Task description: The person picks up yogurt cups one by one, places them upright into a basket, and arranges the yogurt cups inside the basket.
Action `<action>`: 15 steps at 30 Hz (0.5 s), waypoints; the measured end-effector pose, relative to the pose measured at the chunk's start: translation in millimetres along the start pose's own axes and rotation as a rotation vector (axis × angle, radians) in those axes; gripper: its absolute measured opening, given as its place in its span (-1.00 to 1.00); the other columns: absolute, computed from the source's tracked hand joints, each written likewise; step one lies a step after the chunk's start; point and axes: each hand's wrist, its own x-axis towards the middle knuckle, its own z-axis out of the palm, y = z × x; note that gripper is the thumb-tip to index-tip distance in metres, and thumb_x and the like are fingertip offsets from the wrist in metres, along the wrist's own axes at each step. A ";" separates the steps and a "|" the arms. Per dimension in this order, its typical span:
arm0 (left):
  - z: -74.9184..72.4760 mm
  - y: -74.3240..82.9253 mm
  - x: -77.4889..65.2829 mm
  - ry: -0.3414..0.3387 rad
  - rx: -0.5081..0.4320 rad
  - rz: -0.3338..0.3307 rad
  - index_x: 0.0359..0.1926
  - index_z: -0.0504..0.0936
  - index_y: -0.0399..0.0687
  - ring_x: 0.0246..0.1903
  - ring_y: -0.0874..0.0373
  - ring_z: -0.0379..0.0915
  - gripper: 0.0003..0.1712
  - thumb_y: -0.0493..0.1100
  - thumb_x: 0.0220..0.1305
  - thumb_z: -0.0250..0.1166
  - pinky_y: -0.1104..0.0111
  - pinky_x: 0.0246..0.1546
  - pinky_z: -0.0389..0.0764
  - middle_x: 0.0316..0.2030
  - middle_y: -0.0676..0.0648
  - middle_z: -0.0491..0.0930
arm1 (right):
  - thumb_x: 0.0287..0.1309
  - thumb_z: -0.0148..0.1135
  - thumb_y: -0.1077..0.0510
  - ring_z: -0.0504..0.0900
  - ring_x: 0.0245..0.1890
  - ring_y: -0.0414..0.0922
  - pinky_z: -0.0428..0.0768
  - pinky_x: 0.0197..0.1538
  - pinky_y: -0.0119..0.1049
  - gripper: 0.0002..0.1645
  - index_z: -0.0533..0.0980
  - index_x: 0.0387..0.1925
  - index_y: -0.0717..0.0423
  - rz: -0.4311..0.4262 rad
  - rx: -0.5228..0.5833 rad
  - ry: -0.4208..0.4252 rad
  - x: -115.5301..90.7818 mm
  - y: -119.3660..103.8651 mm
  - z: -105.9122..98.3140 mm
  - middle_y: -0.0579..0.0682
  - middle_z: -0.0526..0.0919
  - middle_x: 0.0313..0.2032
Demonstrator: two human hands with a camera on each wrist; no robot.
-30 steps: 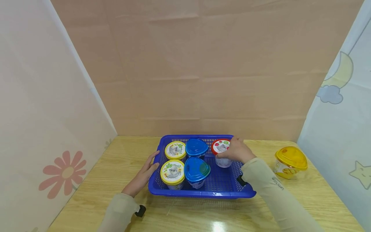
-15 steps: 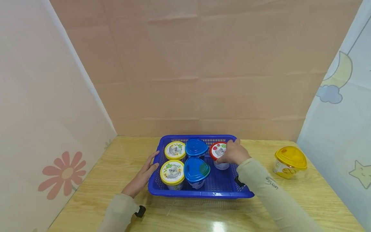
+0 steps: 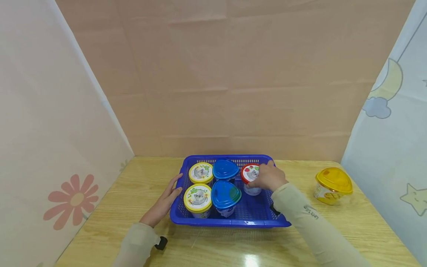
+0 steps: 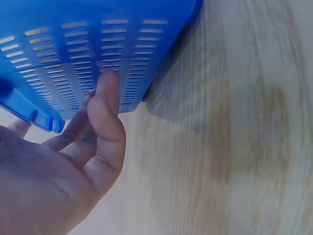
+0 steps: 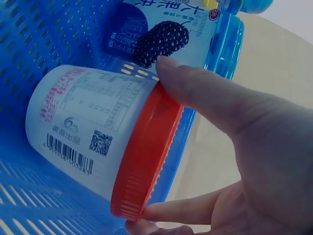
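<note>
My right hand (image 3: pixel 270 177) pinches a white yogurt cup (image 5: pixel 83 122) by its red lid (image 3: pixel 249 172), thumb on one side and fingertips on the other. The cup stands inside the blue plastic basket (image 3: pixel 247 223), in its right rear part. My left hand (image 3: pixel 162 206) rests at the basket's left side. In the left wrist view its loosely bent fingers (image 4: pixel 106 127) lie against the slotted outer wall. Two yellow-lidded cups, front (image 3: pixel 197 198) and rear (image 3: pixel 201 172), line the basket's left. Beside them are two blue-lidded cups, front (image 3: pixel 226 194) and rear (image 3: pixel 225 169).
A cup with a yellow domed lid (image 3: pixel 333 181) stands on the wooden table (image 3: pixel 133 193), right of the basket. Brown paper (image 3: pixel 207 81) covers the wall behind. Printed panels flank the table on both sides.
My right hand has moved slightly left and down with the red-lidded cup, deeper into the basket and closer to the rear blue-lidded cup. My left hand keeps its place.
</note>
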 end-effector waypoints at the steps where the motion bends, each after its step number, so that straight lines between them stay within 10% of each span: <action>1: 0.0 -0.1 0.0 0.001 0.004 0.000 0.51 0.03 0.57 0.31 -0.19 0.33 -0.40 0.19 0.55 -0.04 -0.04 0.18 0.51 0.41 -0.26 0.25 | -0.24 0.59 -0.30 0.54 -0.30 0.08 0.62 -0.26 0.02 0.01 0.49 0.00 0.43 -0.005 -0.006 0.001 0.0 0.1 -0.1 0.29 0.40 -0.12; 15: 0.8 1.7 -0.8 0.000 0.000 0.005 0.51 0.02 0.57 0.33 -0.17 0.31 -0.40 0.18 0.56 -0.05 -0.02 0.21 0.48 0.43 -0.22 0.22 | -0.22 0.60 -0.28 0.54 -0.27 0.07 0.63 -0.22 0.05 -0.02 0.50 0.00 0.42 -0.010 -0.030 0.033 3.6 -2.6 2.3 0.21 0.43 -0.18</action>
